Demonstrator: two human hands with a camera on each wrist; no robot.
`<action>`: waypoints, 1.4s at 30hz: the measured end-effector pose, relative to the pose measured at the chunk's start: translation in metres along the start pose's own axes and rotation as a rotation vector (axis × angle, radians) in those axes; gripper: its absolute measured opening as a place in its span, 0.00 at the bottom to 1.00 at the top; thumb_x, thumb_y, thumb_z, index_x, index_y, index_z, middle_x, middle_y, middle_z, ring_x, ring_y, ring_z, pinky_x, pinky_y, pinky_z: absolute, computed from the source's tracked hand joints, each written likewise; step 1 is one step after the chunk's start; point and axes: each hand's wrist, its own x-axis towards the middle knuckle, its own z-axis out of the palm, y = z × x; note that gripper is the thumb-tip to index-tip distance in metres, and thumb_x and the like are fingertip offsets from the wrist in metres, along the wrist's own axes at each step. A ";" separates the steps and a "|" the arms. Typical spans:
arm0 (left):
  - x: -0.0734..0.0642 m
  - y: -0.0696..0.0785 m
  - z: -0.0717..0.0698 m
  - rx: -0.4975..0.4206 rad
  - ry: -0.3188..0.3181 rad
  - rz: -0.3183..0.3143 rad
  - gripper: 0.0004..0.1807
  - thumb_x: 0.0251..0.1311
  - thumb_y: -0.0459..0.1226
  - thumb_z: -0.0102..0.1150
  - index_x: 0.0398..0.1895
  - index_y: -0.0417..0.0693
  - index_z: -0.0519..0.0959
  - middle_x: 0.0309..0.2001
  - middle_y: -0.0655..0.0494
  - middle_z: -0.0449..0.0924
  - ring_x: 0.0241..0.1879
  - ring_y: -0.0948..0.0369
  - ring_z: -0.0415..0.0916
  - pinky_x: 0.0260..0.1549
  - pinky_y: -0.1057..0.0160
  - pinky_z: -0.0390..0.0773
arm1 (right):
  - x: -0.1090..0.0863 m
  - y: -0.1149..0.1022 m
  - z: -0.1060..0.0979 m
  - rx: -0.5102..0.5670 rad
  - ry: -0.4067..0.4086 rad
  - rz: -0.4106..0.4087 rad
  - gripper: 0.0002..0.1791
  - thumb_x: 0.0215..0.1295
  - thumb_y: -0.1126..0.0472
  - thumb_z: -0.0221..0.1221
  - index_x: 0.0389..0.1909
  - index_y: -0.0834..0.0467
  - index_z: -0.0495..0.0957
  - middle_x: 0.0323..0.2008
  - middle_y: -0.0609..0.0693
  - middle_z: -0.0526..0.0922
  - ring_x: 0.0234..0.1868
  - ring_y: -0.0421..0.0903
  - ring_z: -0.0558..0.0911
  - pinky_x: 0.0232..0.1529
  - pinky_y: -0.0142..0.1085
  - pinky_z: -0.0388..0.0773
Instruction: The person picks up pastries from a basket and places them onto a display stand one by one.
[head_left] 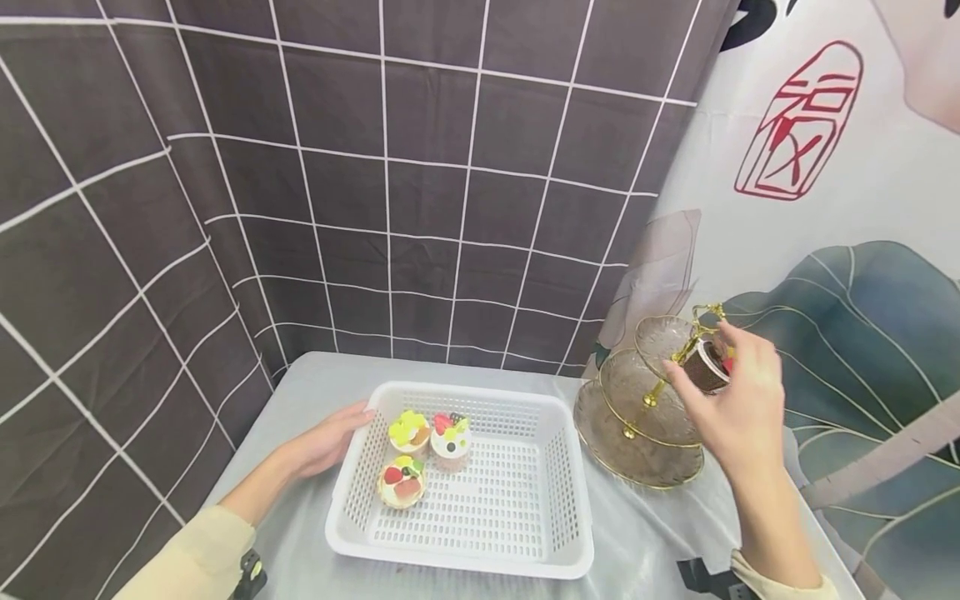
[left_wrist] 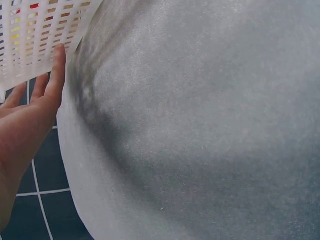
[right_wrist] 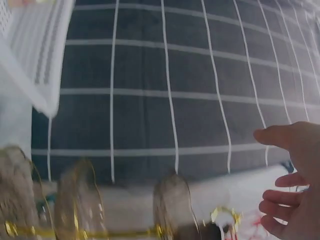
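My left hand rests against the left end of a white plastic basket, its fingers extended along the wall in the left wrist view. Three fruit-topped cupcakes stand in the basket's left part: one with yellow topping, one with berries, and one with red and pink pieces. At the right, my right hand is beside the top of a three-tier cake stand. A dark brown cupcake is at its top tier. Thumb and fingers are spread apart, with nothing between them in the right wrist view.
A pale cloth covers the table. Behind it hangs a dark curtain with a white grid, and on the right a printed cloth with large leaves. The stand has a gold handle on top.
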 end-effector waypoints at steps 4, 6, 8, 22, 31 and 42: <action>-0.001 0.001 0.001 -0.002 0.000 0.001 0.38 0.86 0.51 0.39 0.87 0.42 0.43 0.83 0.35 0.52 0.80 0.37 0.54 0.74 0.44 0.69 | -0.011 -0.021 0.020 0.099 -0.084 -0.101 0.40 0.52 0.58 0.78 0.65 0.71 0.75 0.58 0.68 0.80 0.60 0.67 0.77 0.59 0.62 0.74; -0.002 0.001 0.001 -0.001 -0.001 0.002 0.38 0.86 0.51 0.38 0.87 0.42 0.43 0.83 0.34 0.51 0.80 0.37 0.53 0.74 0.43 0.68 | -0.019 -0.032 0.033 0.148 -0.156 -0.106 0.40 0.53 0.60 0.79 0.65 0.69 0.75 0.58 0.65 0.81 0.60 0.63 0.79 0.60 0.59 0.75; -0.003 0.001 0.001 0.000 -0.004 0.006 0.38 0.86 0.51 0.38 0.87 0.42 0.43 0.83 0.34 0.51 0.80 0.37 0.53 0.74 0.43 0.68 | -0.031 -0.043 0.049 0.195 -0.233 -0.105 0.40 0.54 0.59 0.80 0.66 0.67 0.75 0.59 0.62 0.82 0.60 0.60 0.80 0.62 0.57 0.76; -0.002 0.003 0.003 0.007 0.001 0.012 0.37 0.86 0.50 0.37 0.87 0.43 0.44 0.83 0.35 0.52 0.80 0.37 0.53 0.74 0.43 0.68 | -0.101 -0.111 0.146 0.507 -0.577 0.088 0.37 0.61 0.51 0.77 0.68 0.59 0.76 0.61 0.53 0.84 0.62 0.52 0.82 0.63 0.52 0.82; -0.003 0.002 0.000 -0.009 0.005 0.019 0.37 0.86 0.49 0.38 0.87 0.41 0.44 0.82 0.33 0.53 0.79 0.37 0.55 0.73 0.43 0.71 | -0.112 -0.138 0.169 0.609 -0.683 0.062 0.37 0.61 0.52 0.77 0.67 0.61 0.75 0.59 0.59 0.83 0.60 0.57 0.82 0.63 0.56 0.81; -0.004 0.004 0.003 0.000 -0.017 0.031 0.37 0.86 0.50 0.38 0.86 0.41 0.45 0.81 0.33 0.56 0.78 0.37 0.59 0.71 0.43 0.73 | -0.139 -0.172 0.175 0.610 -0.774 0.056 0.38 0.61 0.49 0.77 0.67 0.60 0.75 0.59 0.55 0.83 0.60 0.53 0.82 0.64 0.48 0.81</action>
